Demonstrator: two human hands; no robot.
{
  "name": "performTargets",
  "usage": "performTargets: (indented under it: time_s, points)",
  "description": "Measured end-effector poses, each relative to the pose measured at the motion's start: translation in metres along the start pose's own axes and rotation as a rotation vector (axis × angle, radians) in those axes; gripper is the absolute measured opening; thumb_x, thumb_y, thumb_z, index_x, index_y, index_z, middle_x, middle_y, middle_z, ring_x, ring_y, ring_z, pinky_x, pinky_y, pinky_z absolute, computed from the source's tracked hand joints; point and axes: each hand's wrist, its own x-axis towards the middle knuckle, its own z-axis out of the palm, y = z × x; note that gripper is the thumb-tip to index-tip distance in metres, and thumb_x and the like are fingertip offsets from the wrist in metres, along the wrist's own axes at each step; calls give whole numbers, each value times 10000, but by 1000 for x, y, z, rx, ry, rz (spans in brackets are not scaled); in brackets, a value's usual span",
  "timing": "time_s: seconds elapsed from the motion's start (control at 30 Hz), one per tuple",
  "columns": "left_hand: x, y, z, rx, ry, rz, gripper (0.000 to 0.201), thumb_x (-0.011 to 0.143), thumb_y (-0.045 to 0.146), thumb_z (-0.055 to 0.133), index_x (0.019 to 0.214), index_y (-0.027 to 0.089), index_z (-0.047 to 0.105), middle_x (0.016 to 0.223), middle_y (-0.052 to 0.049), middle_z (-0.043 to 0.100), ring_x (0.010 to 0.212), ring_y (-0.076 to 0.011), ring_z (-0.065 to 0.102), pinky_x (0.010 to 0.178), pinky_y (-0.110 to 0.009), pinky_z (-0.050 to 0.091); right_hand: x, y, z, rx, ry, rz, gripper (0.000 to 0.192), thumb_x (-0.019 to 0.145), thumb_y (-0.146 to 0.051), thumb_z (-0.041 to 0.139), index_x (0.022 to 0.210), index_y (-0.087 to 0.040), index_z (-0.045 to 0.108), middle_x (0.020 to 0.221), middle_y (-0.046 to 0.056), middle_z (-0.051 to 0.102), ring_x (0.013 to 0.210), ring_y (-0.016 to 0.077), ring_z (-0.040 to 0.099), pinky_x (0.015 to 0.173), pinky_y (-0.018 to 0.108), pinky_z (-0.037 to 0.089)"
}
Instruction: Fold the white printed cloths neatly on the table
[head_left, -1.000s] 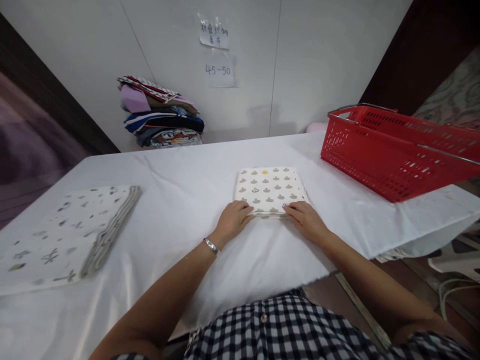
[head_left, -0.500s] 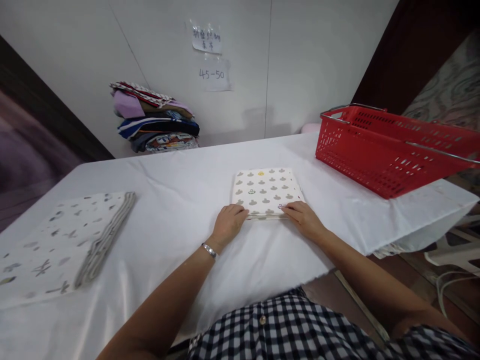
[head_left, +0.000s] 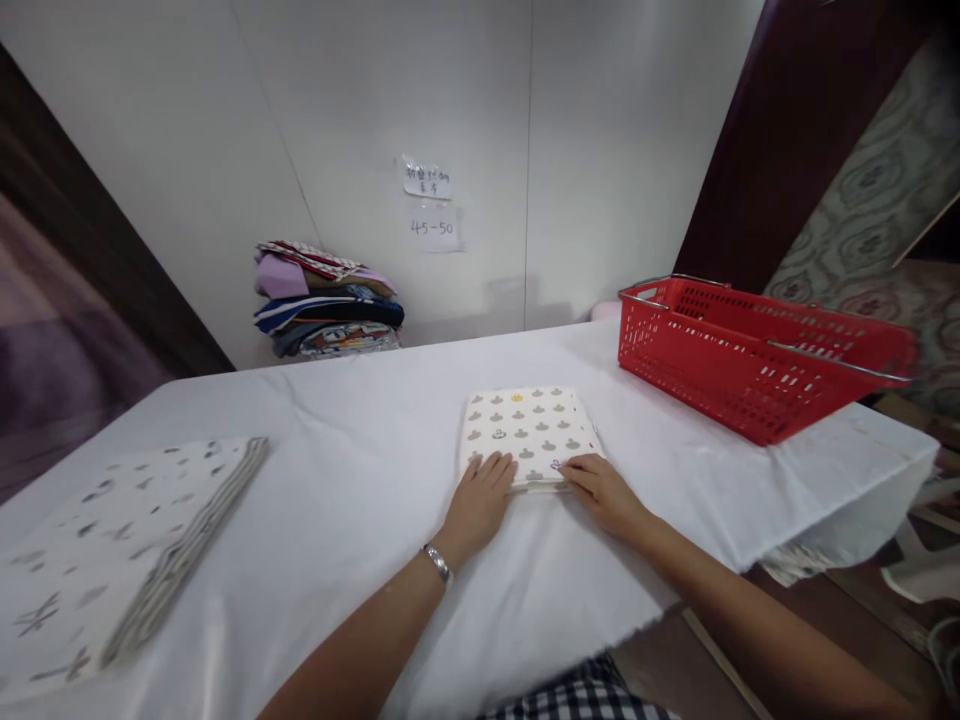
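Note:
A folded white cloth [head_left: 529,430] printed with rows of grey motifs, plus a few yellow, green and purple ones, lies flat before me as a thick square. My left hand [head_left: 480,500] rests on its near left corner, fingers stretched out flat on top. At the near right corner, my right hand [head_left: 607,495] touches the cloth with its fingers laid over the edge; its thumb is hidden. A larger folded cloth [head_left: 142,540] with grey plant-like prints lies on the left, its layered edge facing me, apart from both hands.
A white sheet covers the table [head_left: 360,450]. A red plastic basket [head_left: 720,370] with metal handles stands at the back right. A pile of folded fabrics [head_left: 330,300] is beyond the back left edge. Two paper notes [head_left: 433,228] hang on the wall.
My left hand has slid from the near corner further onto the cloth's top, its fingers flattening. The right hand stays at its corner. The view has tilted upward, so everything sits lower.

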Motion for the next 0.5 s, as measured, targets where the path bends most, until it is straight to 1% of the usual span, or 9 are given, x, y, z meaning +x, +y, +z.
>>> performTargets:
  time_s: [0.1,0.17,0.23,0.27,0.3,0.37,0.43,0.5]
  points:
    - [-2,-3,7,8,-11,-1,415,900,220,420,1313,204,444,1362,-68,495,1295,-226,399,1081,-473,297,19,-13,-6,65,30,57,273,922,-266,434,1123,-252,619,1085,75,621,1015,205,566,883,393,479]
    - [-3,-4,8,18,-4,-4,420,897,228,432,1316,203,444,1366,-71,492,1298,-234,397,1081,-481,295,40,-20,-6,76,54,30,292,919,-270,430,1153,-249,603,1163,81,597,1098,209,535,940,409,449]
    - [-4,-5,8,28,-2,0,428,897,236,436,1323,197,439,1378,-73,479,1300,-240,395,1086,-486,289,63,-21,-2,42,43,-10,325,913,-286,435,1203,-237,573,1285,93,531,1218,222,455,1009,430,389]
    - [-5,-5,8,31,0,3,431,898,243,436,1327,196,435,1382,-74,474,1300,-240,396,1088,-488,286,73,-18,1,4,19,-2,357,908,-305,444,1239,-221,548,1354,103,475,1281,235,391,1041,443,347]
    - [-5,-5,8,30,3,6,434,901,253,435,1331,196,432,1383,-74,473,1299,-239,398,1090,-489,285,82,-13,5,-46,-19,37,402,902,-329,456,1279,-200,514,1414,115,406,1333,252,316,1066,458,303]
    - [-5,-6,8,20,7,11,434,907,264,426,1336,200,429,1377,-73,481,1297,-232,404,1093,-485,286,92,2,12,-158,-129,199,503,895,-377,466,1345,-154,440,1478,145,293,1385,288,193,1090,488,228]
    - [-6,-5,7,2,4,7,430,911,277,425,1334,201,435,1369,-72,489,1295,-228,409,1098,-479,286,93,19,19,-240,-244,381,555,900,-414,447,1371,-124,400,1487,171,261,1391,311,162,1091,503,191]
    - [-7,-5,6,-21,-3,1,432,912,300,432,1332,197,440,1370,-71,487,1298,-226,406,1105,-476,283,89,33,24,-282,-314,474,569,911,-441,407,1371,-107,396,1481,184,267,1384,321,179,1092,496,176]
